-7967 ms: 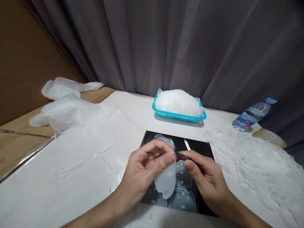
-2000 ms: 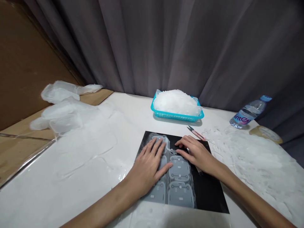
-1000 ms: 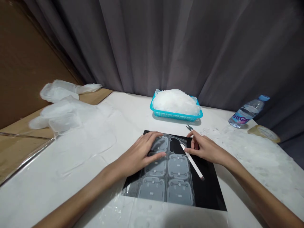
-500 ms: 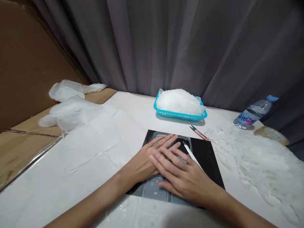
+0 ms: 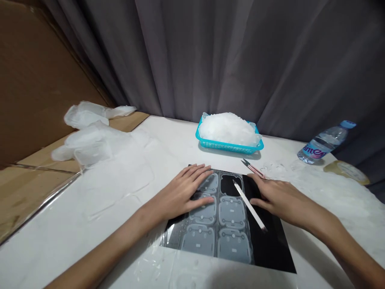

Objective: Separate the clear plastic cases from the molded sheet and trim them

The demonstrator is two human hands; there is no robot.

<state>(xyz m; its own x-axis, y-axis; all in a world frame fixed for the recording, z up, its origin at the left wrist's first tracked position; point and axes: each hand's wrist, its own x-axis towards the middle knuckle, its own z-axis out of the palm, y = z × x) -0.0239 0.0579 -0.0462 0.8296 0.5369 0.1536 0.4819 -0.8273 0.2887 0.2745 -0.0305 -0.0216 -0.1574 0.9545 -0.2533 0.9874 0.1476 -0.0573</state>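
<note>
**Head view: both hands down on a clear sheet and a black board**

So there's just the head cam here. The left hand (image 5: 188, 192) lies flat across the upper left of the sheet (image 5: 232, 212), fingers stretched out and thumb well apart. The right hand (image 5: 275, 196) is over the right side of the board (image 5: 272, 245), thumb and index spread wide; can't really see the other fingertips.

The sheet lies on the board and runs over its near edge onto the table (image 5: 162, 148). Moulded panels sit in two columns, and the top right spot is an opening with black showing through. A white pointed tool (image 5: 250, 208) lies at a slant, tip in that opening, butt end on the board, right by the right thumb. The snips (image 5: 253, 168) are just past the right index finger, blades pointing away.

Further back there's a blue basket (image 5: 230, 147) heaped with white pieces (image 5: 228, 128). Over on the right: a bottle (image 5: 323, 144), a tape roll (image 5: 347, 171) and a big spread of scraps (image 5: 339, 196). On the left, a pile of cloudy plastic (image 5: 90, 140) partly on cardboard (image 5: 36, 176). Grey curtain (image 5: 192, 60) behind everything.
</note>
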